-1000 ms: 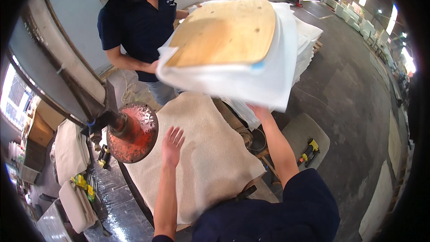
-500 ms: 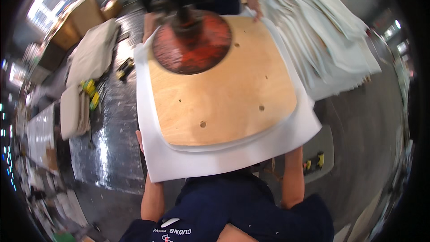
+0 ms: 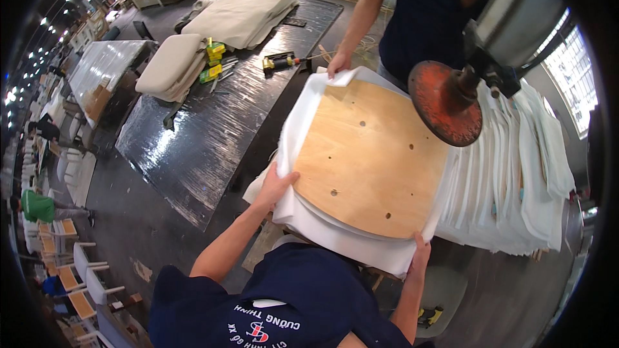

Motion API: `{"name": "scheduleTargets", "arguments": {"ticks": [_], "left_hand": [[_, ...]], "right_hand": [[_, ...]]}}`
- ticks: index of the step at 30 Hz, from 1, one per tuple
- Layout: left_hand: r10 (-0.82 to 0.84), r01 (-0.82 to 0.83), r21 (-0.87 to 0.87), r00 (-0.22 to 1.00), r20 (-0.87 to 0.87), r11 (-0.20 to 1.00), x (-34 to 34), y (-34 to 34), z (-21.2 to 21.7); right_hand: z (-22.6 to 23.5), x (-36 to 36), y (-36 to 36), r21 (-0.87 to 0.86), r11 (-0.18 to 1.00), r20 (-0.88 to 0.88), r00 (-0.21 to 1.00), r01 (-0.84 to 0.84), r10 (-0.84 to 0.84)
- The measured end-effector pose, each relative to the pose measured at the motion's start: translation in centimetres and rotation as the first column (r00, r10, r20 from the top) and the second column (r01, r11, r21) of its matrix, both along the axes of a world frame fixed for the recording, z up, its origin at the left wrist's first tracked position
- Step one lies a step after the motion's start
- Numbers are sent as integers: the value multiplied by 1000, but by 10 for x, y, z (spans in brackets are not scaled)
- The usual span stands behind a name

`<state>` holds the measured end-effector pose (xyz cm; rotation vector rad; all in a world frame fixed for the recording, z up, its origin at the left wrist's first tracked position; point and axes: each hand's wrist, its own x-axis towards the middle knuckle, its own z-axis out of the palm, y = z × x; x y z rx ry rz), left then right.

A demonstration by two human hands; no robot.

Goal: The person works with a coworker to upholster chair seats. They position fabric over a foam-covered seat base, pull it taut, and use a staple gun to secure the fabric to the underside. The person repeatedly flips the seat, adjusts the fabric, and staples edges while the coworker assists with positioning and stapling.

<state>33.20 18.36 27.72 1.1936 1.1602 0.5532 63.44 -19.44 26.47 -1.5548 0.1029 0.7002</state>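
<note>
left hand (image 3: 277, 188): gripping white padding (image 3: 298, 217), left edge | right hand (image 3: 420, 254): near-right corner

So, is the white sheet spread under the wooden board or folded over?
Mostly spread under: the white sheet borders the wooden board, whose face looks bare.

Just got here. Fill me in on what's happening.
A person holds a white sheet with a wooden panel lying on it: the left hand at the left edge, the right hand at the near right corner. Across from them, a co-worker's hand is at the sheet's far left corner. A red disc overlaps the panel's far right corner in this view. More white sheets are stacked to the right.
</note>
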Motion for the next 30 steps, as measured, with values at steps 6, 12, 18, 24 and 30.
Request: {"name": "scheduleTargets", "arguments": {"ticks": [6,12,18,24,30], "left_hand": [[-167,190,114,968,-186,975,-10,6,39],[-213,279,136,905,-368,950,-10,18,18],[-244,306,126,902,-356,944,-19,33,-8],[-421,600,88,650,-632,795,1,51,34],[-370,703,135,516,-773,699,4,73,14]], "right_hand": [[28,-17,-5,188,982,33,999,-13,7],[-1,-2,-13,17,1000,-56,998,25,-24],[15,-11,-4,50,998,-97,995,-33,38],[16,-7,-9,13,997,-101,992,-73,74],[15,26,-16,-304,879,-51,928,-367,370]]}}
